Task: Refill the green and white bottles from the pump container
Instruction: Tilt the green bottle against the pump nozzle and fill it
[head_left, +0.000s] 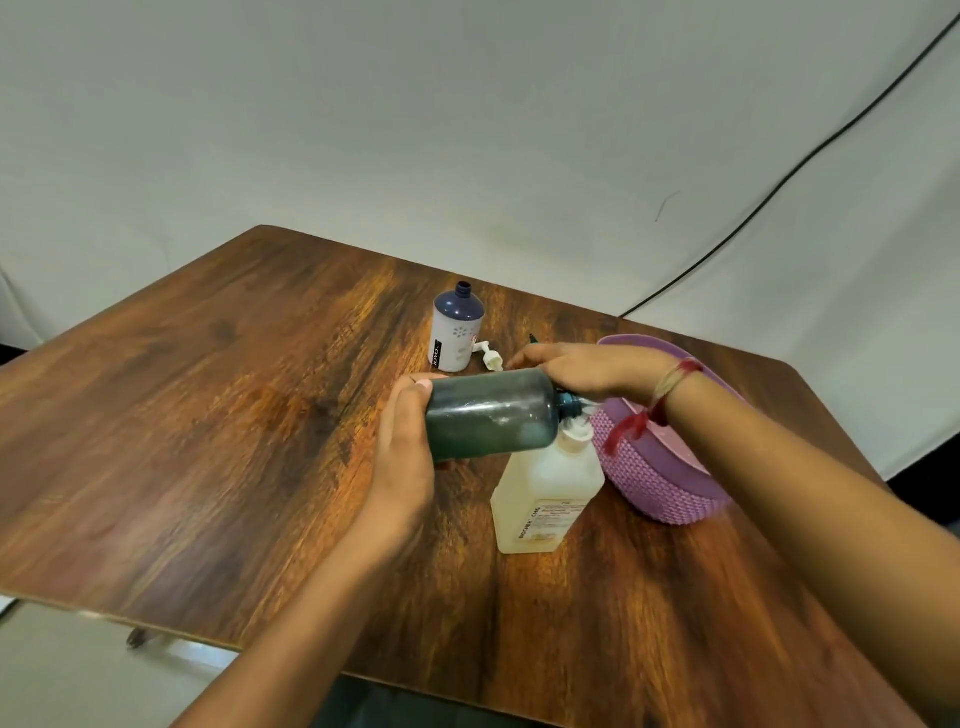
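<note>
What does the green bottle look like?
The green bottle looks like dark, see-through plastic, cloudy inside. It has a round body and a narrow teal neck. It is held sideways in the air, neck pointing right, at the top of the pump container. The left hand grips its bottom end. The right hand lies over its neck end. Whether a cap is on, I cannot tell.

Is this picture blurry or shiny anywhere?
Head view: small print on the pump container label is soft and hard to read; head view: the table shows a warm sheen in its middle, no harsh glare; head view: the green bottle has only dull highlights; light is soft, shadows faint.
</note>
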